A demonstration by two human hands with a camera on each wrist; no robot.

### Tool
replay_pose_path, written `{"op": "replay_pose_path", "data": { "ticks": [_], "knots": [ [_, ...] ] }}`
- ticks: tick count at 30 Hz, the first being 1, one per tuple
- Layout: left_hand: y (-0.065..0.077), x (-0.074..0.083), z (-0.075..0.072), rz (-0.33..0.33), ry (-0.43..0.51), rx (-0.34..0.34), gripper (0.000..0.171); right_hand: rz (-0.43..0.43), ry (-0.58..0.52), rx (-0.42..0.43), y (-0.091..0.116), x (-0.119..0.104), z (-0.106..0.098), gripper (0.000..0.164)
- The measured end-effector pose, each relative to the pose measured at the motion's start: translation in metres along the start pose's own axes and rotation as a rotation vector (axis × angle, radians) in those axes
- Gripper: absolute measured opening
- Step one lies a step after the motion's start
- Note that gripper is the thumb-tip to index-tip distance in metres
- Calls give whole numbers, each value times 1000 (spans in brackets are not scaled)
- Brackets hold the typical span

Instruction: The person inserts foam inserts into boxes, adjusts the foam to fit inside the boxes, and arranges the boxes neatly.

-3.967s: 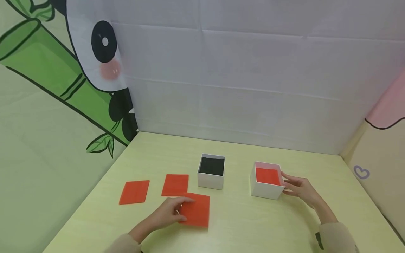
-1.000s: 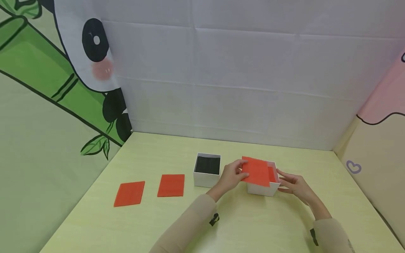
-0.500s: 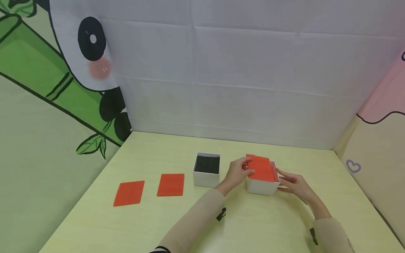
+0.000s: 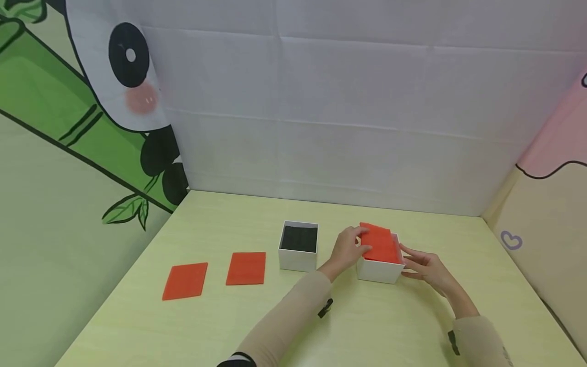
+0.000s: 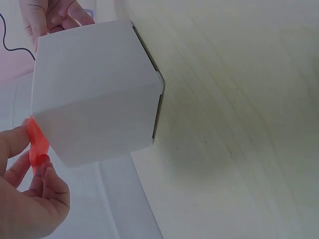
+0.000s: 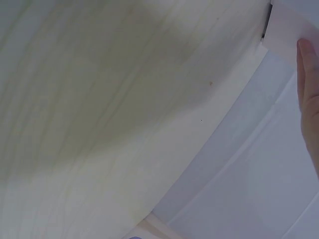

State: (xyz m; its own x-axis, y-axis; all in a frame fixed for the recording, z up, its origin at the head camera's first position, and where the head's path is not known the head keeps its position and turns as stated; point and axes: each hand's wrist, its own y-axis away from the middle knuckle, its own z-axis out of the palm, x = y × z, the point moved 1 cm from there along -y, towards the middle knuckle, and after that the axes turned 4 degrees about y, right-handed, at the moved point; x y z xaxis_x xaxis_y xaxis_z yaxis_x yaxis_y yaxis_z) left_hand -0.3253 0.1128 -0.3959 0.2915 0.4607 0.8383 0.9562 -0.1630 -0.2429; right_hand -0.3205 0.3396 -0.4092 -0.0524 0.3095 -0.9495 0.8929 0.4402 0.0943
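My left hand pinches the left edge of a thin red square sheet, like a folded napkin, between thumb and fingers. That sheet lies over the opening of the right-hand white box, its left edge at the rim. In the left wrist view, the red sheet's edge shows between the fingertips beside the box. My right hand touches the box's right side with extended fingers; the right wrist view shows straight fingers against the wall. The sheet hides most of the inside of the box.
A second white box with a black sheet inside stands left of my left hand. Two more red squares, a nearer-left one and another, lie flat on the pale wooden table. A white sheet wall rises behind.
My left hand has carried the red sheet from the table's middle rightward to the right box, then shifted it slightly further over the opening. The right hand has stayed at the box's side.
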Motion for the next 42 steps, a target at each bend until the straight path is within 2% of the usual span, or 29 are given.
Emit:
{"op": "replay_pose_path", "data": {
  "ticks": [5,8,16,23,29,32,37,42],
  "knots": [
    [-2,-1,0,41,-80,10,37,-7,0,-3,0,1,0,57],
    [-3,-2,0,36,-99,9,36,-10,-5,-6,0,1,1,56],
    [-4,-5,4,-10,-210,-7,33,-2,-15,-1,0,3,2,57],
    [-3,-5,8,-68,-227,-16,34,4,-13,9,-1,5,2,57],
    [-7,-4,12,-117,-341,-74,35,8,-2,13,0,4,2,57],
    [-9,-3,15,-111,-411,-102,35,2,-2,13,0,3,2,57],
    [-12,-5,16,-105,-465,-135,38,-9,-4,13,-1,4,2,55],
    [-16,-4,15,-170,-494,-147,47,-8,-10,14,-1,3,2,56]
  ]
}}
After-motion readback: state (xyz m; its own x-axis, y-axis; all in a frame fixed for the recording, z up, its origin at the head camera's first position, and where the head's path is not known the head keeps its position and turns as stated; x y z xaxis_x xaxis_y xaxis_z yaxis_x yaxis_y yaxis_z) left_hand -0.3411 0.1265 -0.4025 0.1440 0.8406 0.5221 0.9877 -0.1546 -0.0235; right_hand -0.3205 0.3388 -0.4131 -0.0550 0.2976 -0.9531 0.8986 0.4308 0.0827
